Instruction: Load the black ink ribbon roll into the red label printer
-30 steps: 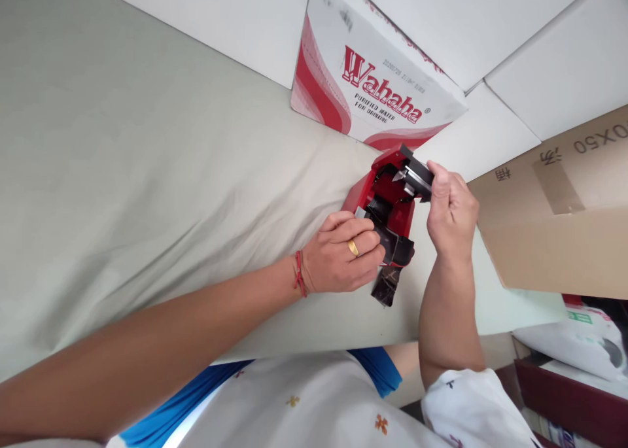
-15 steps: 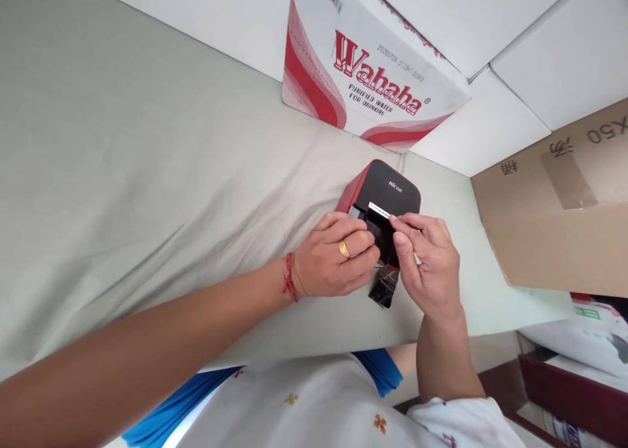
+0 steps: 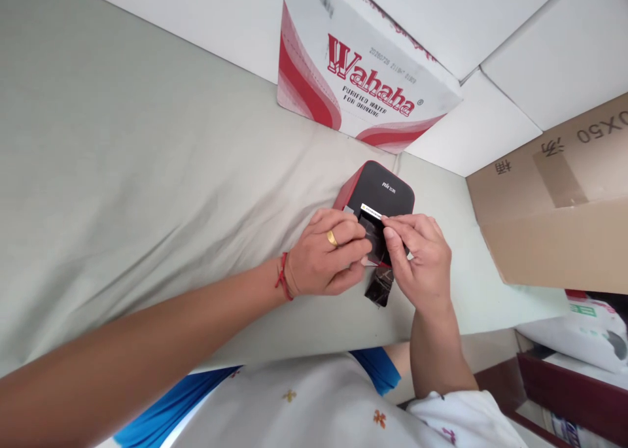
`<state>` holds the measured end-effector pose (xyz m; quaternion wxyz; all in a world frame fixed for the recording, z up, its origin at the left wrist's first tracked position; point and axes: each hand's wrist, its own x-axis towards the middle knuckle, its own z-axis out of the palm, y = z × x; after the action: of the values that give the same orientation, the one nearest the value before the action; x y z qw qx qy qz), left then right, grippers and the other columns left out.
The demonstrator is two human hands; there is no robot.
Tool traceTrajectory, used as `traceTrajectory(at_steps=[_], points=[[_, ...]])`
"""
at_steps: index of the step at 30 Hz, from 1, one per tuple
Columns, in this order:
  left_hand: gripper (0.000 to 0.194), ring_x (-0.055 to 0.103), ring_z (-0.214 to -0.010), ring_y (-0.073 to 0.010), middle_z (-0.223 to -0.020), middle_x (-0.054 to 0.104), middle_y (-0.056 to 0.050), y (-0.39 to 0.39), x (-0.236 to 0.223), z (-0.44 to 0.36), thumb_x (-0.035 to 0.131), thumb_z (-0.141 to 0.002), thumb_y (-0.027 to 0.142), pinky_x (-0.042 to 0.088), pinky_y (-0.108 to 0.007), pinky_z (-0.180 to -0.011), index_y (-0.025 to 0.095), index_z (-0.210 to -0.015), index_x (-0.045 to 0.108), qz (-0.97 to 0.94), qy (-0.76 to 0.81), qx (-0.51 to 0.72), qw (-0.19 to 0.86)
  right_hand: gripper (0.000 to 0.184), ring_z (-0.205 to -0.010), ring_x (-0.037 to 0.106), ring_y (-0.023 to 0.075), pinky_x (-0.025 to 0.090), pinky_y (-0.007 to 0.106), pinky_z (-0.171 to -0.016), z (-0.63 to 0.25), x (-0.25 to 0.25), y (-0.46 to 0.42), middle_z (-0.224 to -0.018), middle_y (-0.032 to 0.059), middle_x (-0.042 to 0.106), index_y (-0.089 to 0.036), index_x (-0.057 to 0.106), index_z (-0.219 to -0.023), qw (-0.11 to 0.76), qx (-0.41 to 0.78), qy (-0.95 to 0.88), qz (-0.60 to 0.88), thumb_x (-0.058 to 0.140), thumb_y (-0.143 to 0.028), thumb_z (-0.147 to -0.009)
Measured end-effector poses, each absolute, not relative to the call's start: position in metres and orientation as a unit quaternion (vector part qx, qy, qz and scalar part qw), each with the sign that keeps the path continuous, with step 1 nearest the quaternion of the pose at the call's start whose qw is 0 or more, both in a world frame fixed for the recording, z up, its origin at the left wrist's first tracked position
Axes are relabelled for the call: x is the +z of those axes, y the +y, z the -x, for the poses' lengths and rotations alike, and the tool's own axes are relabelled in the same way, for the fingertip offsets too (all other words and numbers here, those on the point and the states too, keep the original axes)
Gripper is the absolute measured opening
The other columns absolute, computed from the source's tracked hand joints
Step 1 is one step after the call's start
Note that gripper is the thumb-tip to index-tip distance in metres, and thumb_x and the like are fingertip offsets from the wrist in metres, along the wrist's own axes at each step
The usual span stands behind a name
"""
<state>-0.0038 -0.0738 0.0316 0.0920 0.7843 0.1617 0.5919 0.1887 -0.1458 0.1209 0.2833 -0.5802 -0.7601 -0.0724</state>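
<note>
Table (image 3: 122, 140), pale greenish, wrinkled cover. Cardboard box (image 3: 549, 239) at right, dark print on side. White-and-red Wahaha box (image 3: 366, 85) stands against white wall (image 3: 196, 10). Red-and-black device (image 3: 385, 193) on table, in front of Wahaha box, apart from it, black lid down. Left hand (image 3: 328, 252) curled over device's near-left part; cannot tell what fingertips grip. Right hand (image 3: 422, 258) bent, thumb and fingers at lid's near edge, by label; firm grip or just touch, cannot tell. Black strip (image 3: 379, 288) sticks out near side, between hands. White label (image 3: 371, 211) on lid.
</note>
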Motion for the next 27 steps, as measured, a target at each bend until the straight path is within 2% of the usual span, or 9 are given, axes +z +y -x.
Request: traceTrajectory(at_steps=[3,6,8,9,12,16,20,27], points=[[0.023,0.073,-0.116,-0.0287,-0.119,0.079,-0.008,-0.068,0.028,0.007,0.064,-0.104,0.031,0.057,-0.05,-0.102,0.028,-0.126,0.069,-0.751,0.206,0.601,0.181,0.025,-0.111,0.08,0.0241,0.065,0.045,-0.096,-0.18,0.111,-0.161,-0.121,0.009,0.086,-0.026,0.085,-0.128,0.324,-0.065,-0.765,0.553,0.07,-0.015,-0.111],[0.023,0.069,-0.115,-0.0283,-0.12,0.076,-0.008,-0.049,0.019,0.009,0.061,-0.106,0.04,0.057,-0.051,-0.108,0.027,-0.124,0.068,-0.682,0.262,0.587,0.349,0.033,-0.116,0.081,0.0261,0.068,0.048,-0.1,-0.17,0.104,-0.178,-0.124,0.0094,0.087,-0.027,0.084,-0.135,0.346,-0.038,-0.777,0.525,0.071,-0.011,-0.109],[0.025,0.069,-0.119,-0.0275,-0.126,0.075,-0.007,-0.035,0.011,0.009,0.066,-0.102,0.042,0.058,-0.047,-0.105,0.028,-0.123,0.067,-0.603,0.285,0.563,0.487,0.04,-0.116,0.082,0.0269,0.069,0.049,-0.1,-0.166,0.102,-0.186,-0.125,0.0094,0.087,-0.029,0.082,-0.142,0.351,-0.031,-0.784,0.511,0.07,-0.012,-0.108],[0.033,0.069,-0.123,-0.0277,-0.132,0.075,-0.007,-0.029,0.006,0.008,0.074,-0.096,0.044,0.059,-0.044,-0.104,0.028,-0.124,0.066,-0.575,0.279,0.549,0.54,0.041,-0.116,0.082,0.0271,0.07,0.05,-0.099,-0.166,0.101,-0.188,-0.125,0.0095,0.087,-0.029,0.081,-0.144,0.351,-0.029,-0.787,0.507,0.07,-0.012,-0.108],[0.047,0.07,-0.126,-0.028,-0.144,0.072,-0.008,-0.019,-0.001,0.006,0.083,-0.09,0.049,0.06,-0.044,-0.105,0.03,-0.129,0.066,-0.542,0.234,0.511,0.625,0.042,-0.117,0.082,0.0269,0.07,0.049,-0.099,-0.167,0.1,-0.189,-0.126,0.0091,0.087,-0.029,0.081,-0.144,0.351,-0.025,-0.789,0.503,0.07,-0.011,-0.108],[0.053,0.07,-0.132,-0.0298,-0.151,0.071,-0.008,-0.021,0.002,0.006,0.086,-0.088,0.053,0.062,-0.047,-0.109,0.031,-0.132,0.066,-0.52,0.2,0.47,0.685,0.039,-0.116,0.081,0.0253,0.069,0.048,-0.1,-0.166,0.099,-0.187,-0.125,0.0092,0.087,-0.027,0.08,-0.139,0.355,-0.028,-0.784,0.508,0.07,-0.008,-0.107],[0.061,0.066,-0.143,-0.0291,-0.154,0.067,-0.007,-0.02,0.004,0.008,0.092,-0.082,0.046,0.06,-0.046,-0.117,0.032,-0.134,0.065,-0.488,0.219,0.454,0.713,0.04,-0.116,0.08,0.0258,0.069,0.049,-0.099,-0.163,0.095,-0.187,-0.125,0.0088,0.086,-0.029,0.08,-0.139,0.358,-0.037,-0.78,0.512,0.07,-0.008,-0.107],[0.066,0.053,-0.166,-0.0261,-0.17,0.056,-0.005,-0.014,-0.011,0.008,0.082,-0.091,0.041,0.052,-0.047,-0.136,0.038,-0.149,0.052,-0.546,0.219,0.472,0.656,0.042,-0.116,0.08,0.0271,0.07,0.05,-0.097,-0.164,0.093,-0.188,-0.124,0.0078,0.086,-0.031,0.082,-0.139,0.354,-0.032,-0.776,0.522,0.072,-0.009,-0.105]])
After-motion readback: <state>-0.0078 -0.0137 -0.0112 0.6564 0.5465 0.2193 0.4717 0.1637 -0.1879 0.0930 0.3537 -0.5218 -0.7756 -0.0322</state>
